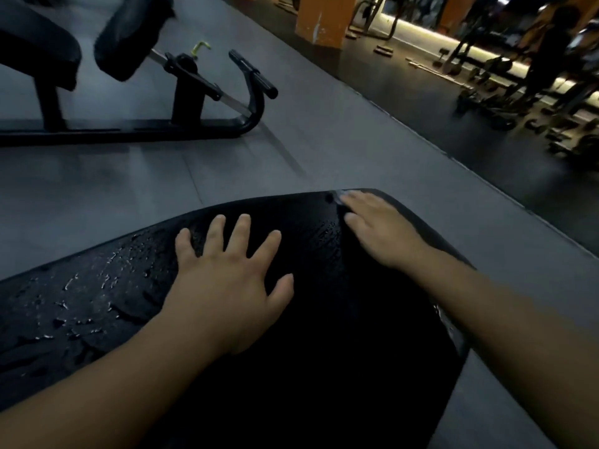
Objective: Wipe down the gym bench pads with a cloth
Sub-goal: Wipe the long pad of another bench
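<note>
A black bench pad (308, 319) fills the lower half of the view, its left part cracked and flaking with pale specks. My left hand (227, 280) lies flat on the pad's middle with fingers spread. My right hand (379, 228) rests flat near the pad's far right corner, fingers straight and together, fingertips at a small pale glint on the edge. No cloth shows in either hand; whether one lies under a palm is hidden.
Another black bench (129, 92) with padded rollers and a metal frame stands on the grey floor at the upper left. An orange pillar (324, 17) rises at the back. Dumbbells and racks (518, 102) and a standing person (551, 50) are at the far right.
</note>
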Demonstrator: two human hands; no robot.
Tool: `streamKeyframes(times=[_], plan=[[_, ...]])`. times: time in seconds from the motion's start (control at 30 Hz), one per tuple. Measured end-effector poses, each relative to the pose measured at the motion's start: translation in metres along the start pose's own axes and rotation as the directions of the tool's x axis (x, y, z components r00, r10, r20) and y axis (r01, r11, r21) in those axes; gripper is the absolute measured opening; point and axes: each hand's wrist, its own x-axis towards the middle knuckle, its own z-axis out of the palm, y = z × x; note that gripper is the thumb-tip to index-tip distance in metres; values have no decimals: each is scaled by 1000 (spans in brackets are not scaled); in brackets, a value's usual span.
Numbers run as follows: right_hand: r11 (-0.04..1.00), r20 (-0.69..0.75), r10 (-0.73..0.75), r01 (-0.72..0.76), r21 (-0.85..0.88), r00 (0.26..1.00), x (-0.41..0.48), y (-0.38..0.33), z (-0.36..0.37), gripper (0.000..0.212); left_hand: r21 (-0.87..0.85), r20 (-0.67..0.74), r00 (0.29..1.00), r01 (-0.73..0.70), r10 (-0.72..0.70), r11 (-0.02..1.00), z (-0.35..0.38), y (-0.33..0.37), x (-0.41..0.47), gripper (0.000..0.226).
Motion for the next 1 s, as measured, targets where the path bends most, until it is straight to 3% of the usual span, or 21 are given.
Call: streamKeyframes(times=[0.07,0.13,0.2,0.3,0.37,0.43,0.5,0.6,0.67,0.73,0.8,0.9,1.0], plan=[[991,-19,-130,129,-14,991,16,-28,12,48,13,-8,1000,25,-25,1000,0,1,-1,85],[929,17,-368,367,54,930,-12,-35,10,54,23,-12,999,38,-37,999,-1,2,-1,85],[858,62,-509,500,113,859,-44,-11,4,56,9,-2,998,61,-61,998,-4,4,-3,83],[906,33,-415,410,103,909,-24,23,-4,50,-9,14,994,107,-106,994,-9,10,-4,82],[948,47,-315,312,60,948,6,11,3,50,-5,22,987,158,-158,987,-11,18,-2,79],[946,48,-324,323,32,945,5,-12,7,51,-2,58,968,245,-244,970,-12,31,4,66],[872,66,-489,485,60,870,-33,-13,-1,53,-32,76,928,368,-365,929,-11,47,7,55],[729,117,-684,670,137,720,-78,42,-18,60,-99,81,860,509,-503,855,-7,98,12,58],[786,72,-618,612,87,783,-46,84,-18,57,-107,40,890,456,-455,883,3,156,16,60],[921,19,-390,390,22,920,-4,94,-14,63,-112,-12,913,404,-408,908,11,200,20,61],[944,-9,-329,329,-30,944,-7,79,-8,66,-112,-34,903,422,-428,900,15,210,22,61],[809,-4,-586,586,51,810,-87,88,-12,59,-67,-27,896,440,-443,895,13,205,17,60],[779,-34,-606,602,173,794,-101,134,-16,51,-67,-42,891,449,-452,891,12,212,16,60]])
